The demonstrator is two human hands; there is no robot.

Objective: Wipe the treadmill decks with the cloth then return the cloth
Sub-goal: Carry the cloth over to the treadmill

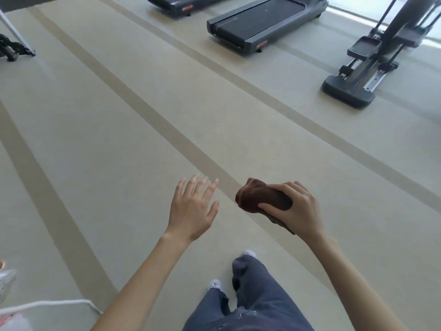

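My right hand [298,209] grips a folded brown cloth [260,197] in the air over the beige floor, thumb and fingers wrapped round it. My left hand [193,206] hovers beside it, a little apart, fingers spread and holding nothing. Far ahead stands a dark treadmill [260,20] with its black deck facing me. The rear end of a second treadmill [176,5] shows at the top edge, to the left of the first.
An elliptical trainer [365,68] stands at the right on the floor. Dark equipment with a white bar [12,44] sits at the far left. The beige floor [119,139] has darker stripes. My legs and white shoes [248,290] are below; a white cord [59,304] lies at the lower left.
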